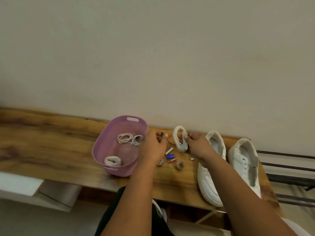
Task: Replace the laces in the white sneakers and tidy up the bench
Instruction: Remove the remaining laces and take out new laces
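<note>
- Two white leather sneakers stand side by side at the right end of the wooden tabletop (51,143), toes toward the person, both without laces: the nearer-centre sneaker (208,181) is partly covered by the right forearm, the outer sneaker (245,166) sits just beside it by the tabletop's right edge
- The right hand (198,147) has its grip closed around a coiled bundle of flat white lace (180,141), thumb and fingers pinching its right side; the bundle is held upright just left of the nearer sneaker's heel
- The left hand (153,147) has its fingers curled around a small dark object (162,134) that is too blurred to identify; the hand hovers at the right rim of the basket
- A lilac oval plastic basket (102,147) with a handle slot stands left of the hands; inside it lie loops of thin white cord (127,139) toward the back and a second coil of flat white lace (112,161) toward the front
- Between the hands and the front edge small items are scattered on the wood: a white cylinder (169,151), a blue cylinder (170,156), a red-orange battery (171,161), a roll of clear tape (179,165), a small grey piece (160,163) and a tiny grey block (192,159)
- A plain beige wall (153,57) rises behind the tabletop, and dark metal bars (289,167) run off to the right
</note>
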